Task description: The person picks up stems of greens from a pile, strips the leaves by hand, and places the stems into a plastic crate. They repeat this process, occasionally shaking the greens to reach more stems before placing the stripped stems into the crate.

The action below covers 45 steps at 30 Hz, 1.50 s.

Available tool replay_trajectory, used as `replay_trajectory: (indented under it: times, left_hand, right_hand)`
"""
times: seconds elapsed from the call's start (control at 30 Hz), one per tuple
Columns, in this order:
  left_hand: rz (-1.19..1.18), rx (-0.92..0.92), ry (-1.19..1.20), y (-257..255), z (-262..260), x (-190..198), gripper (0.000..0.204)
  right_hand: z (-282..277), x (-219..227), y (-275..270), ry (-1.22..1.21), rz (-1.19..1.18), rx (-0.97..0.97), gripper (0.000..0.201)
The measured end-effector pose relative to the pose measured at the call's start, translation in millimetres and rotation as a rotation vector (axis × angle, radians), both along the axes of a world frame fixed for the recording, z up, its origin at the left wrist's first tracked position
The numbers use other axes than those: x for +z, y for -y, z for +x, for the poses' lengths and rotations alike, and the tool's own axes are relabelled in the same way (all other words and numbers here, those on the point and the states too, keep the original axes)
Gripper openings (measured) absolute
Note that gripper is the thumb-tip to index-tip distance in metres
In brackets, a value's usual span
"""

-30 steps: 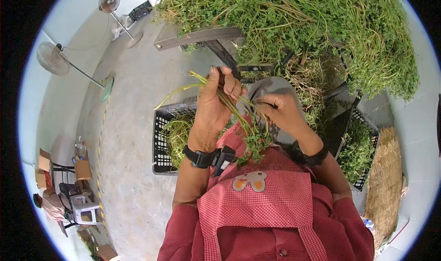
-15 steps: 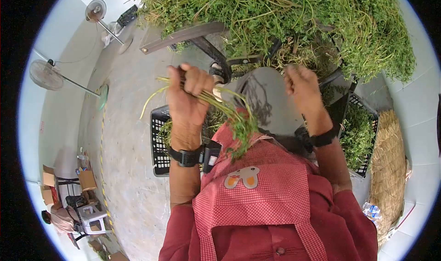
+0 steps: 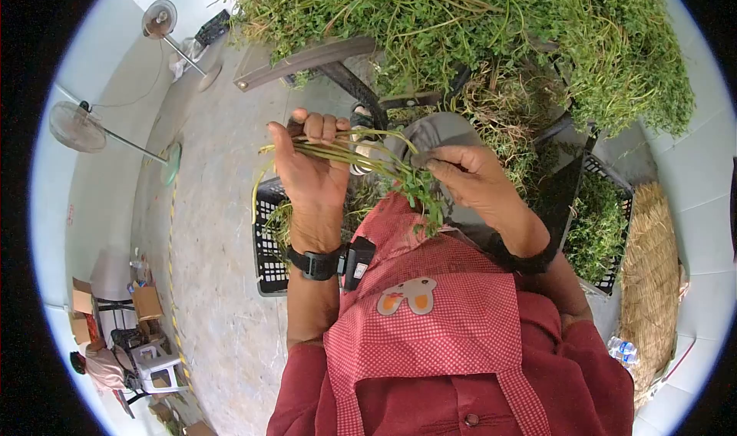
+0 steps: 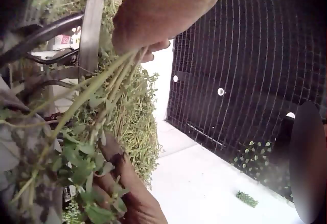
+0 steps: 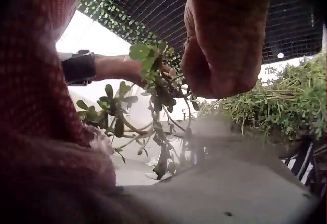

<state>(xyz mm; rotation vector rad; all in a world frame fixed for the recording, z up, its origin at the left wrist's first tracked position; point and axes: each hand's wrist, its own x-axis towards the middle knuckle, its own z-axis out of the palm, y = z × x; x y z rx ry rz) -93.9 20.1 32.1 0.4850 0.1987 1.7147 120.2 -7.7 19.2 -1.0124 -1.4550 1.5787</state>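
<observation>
My left hand grips a small bunch of leafy greens by the stems, palm up. The stems are long, thin and yellow-green, and point right towards a tuft of small rounded leaves. At this leafy end my right hand pinches a stem between thumb and forefinger. In the left wrist view the right hand's fingers lie right among the leaves. The right wrist view shows the right hand's curled fingers beside the tuft, which hangs over the lap.
A large heap of greens covers the table ahead. Black crates with greens stand left and right of the knees. A rolled straw mat lies far right. Standing fans and a seated person are at the left.
The right hand came away from the bunch half a second ago and is now back at its leafy end. The left hand has moved left with the bunch, whose stems now lie flatter.
</observation>
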Motion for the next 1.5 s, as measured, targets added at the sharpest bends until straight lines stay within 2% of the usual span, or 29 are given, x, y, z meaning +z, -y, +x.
replay_trajectory:
  times: [0.03,0.07,0.13,0.23,0.33,0.37,0.4,0.43,0.47,0.5,0.53,0.6,0.63,0.7,0.83,0.9,0.93,1.0,1.2,1.33,1.4,1.43,1.5]
  left_hand:
    - [0.002,-0.001,0.001,1,3,1,0.038]
    - [-0.014,-0.014,-0.004,3,6,1,0.04]
    - [-0.034,-0.028,-0.006,4,10,0,0.041]
    - [0.008,-0.108,0.017,4,16,-5,0.042]
    - [-0.012,-0.098,-0.059,4,22,-4,0.043]
    - [-0.038,-0.076,-0.155,4,23,-2,0.043]
    - [-0.068,-0.056,-0.251,6,23,-3,0.044]
    - [-0.074,-0.061,-0.25,8,23,-5,0.044]
    - [-0.161,-0.01,-0.375,8,22,-7,0.044]
    - [-0.242,0.039,-0.5,7,22,-9,0.045]
    - [-0.238,0.03,-0.498,6,23,-12,0.045]
    - [-0.197,-0.066,-0.689,7,23,-18,0.045]
    - [-0.197,-0.072,-0.69,8,25,-18,0.045]
    - [-0.22,-0.105,-0.539,8,31,-14,0.04]
    - [-0.249,-0.081,-0.478,9,32,-6,0.037]
    - [-0.252,-0.077,-0.46,11,33,-3,0.035]
    - [-0.249,-0.077,-0.459,11,32,-4,0.035]
    - [-0.257,-0.088,-0.451,10,30,-7,0.034]
    - [-0.231,-0.071,-0.464,13,28,-7,0.033]
    - [-0.222,-0.008,-0.535,15,32,-6,0.034]
    - [-0.27,0.054,-0.513,17,33,-7,0.036]
    - [-0.276,0.048,-0.517,20,36,-4,0.036]
    - [-0.262,0.073,-0.636,27,46,2,0.037]
  right_hand:
    - [-3,-3,-2,0.152,0.158,-0.063,0.025]
    - [-4,-6,-5,0.152,0.159,-0.063,0.025]
    - [-5,-10,-9,0.354,0.354,-0.127,0.025]
    - [-13,-5,-9,0.393,0.433,-0.127,0.026]
    - [-15,-12,-15,0.29,0.448,-0.081,0.026]
    - [-11,-9,-18,0.29,0.446,-0.08,0.026]
    - [-5,-2,-21,0.29,0.373,-0.072,0.025]
    - [1,5,-21,0.291,0.299,-0.068,0.025]
    - [5,13,-22,0.168,0.307,-0.083,0.026]
    - [10,18,-25,0.171,0.307,-0.093,0.026]
    - [16,22,-29,0.177,0.265,-0.113,0.027]
    - [24,38,-29,0.204,0.235,-0.13,0.029]
    - [25,38,-31,0.205,0.233,-0.135,0.029]
    - [28,37,-36,0.246,0.506,-0.135,0.03]
    - [30,27,-39,0.205,0.582,-0.058,0.03]
    - [33,35,-30,0.168,0.111,-0.003,0.028]
    - [34,30,-31,0.169,0.115,-0.003,0.028]
    - [34,15,-35,-0.083,-0.071,0.043,0.027]
    - [34,6,-31,-0.24,-0.162,0.172,0.025]
    - [31,15,-28,-0.177,-0.149,0.196,0.024]
    - [18,23,-28,0.284,0.198,-0.029,0.025]
    - [12,15,-33,0.282,0.19,-0.033,0.025]
    - [3,-8,-53,0.663,0.848,-0.334,0.03]
